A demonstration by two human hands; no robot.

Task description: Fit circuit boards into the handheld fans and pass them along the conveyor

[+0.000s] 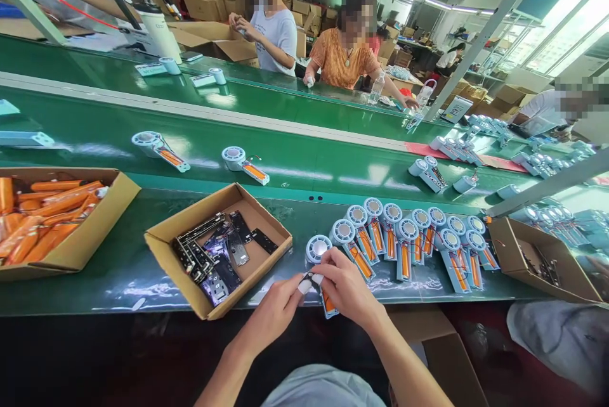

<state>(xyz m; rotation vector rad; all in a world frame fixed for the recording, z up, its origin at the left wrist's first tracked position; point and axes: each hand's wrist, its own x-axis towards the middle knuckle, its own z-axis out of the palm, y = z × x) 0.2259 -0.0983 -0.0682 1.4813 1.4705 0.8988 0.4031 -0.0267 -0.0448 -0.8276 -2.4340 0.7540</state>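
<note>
My left hand (278,307) and my right hand (349,290) meet near the bench's front edge, fingers pinched together. Between the fingertips is a small black piece (308,276), mostly covered, so its kind is unclear. White covers show on some fingertips. Just beyond and below my hands lies a light-blue handheld fan body (318,247) with a round grille; an orange battery (328,302) shows in its handle, partly behind my right hand. Right of it, several similar open fan bodies (408,232) lie in a cluster, orange batteries and thin wires exposed.
A cardboard box (164,261) of dark circuit boards stands left of my hands. Farther left is a box (102,242) of orange batteries. Another box (547,286) sits at right. Two fan bodies (234,158) rest on the green belt (304,169). Co-workers (345,55) are across it.
</note>
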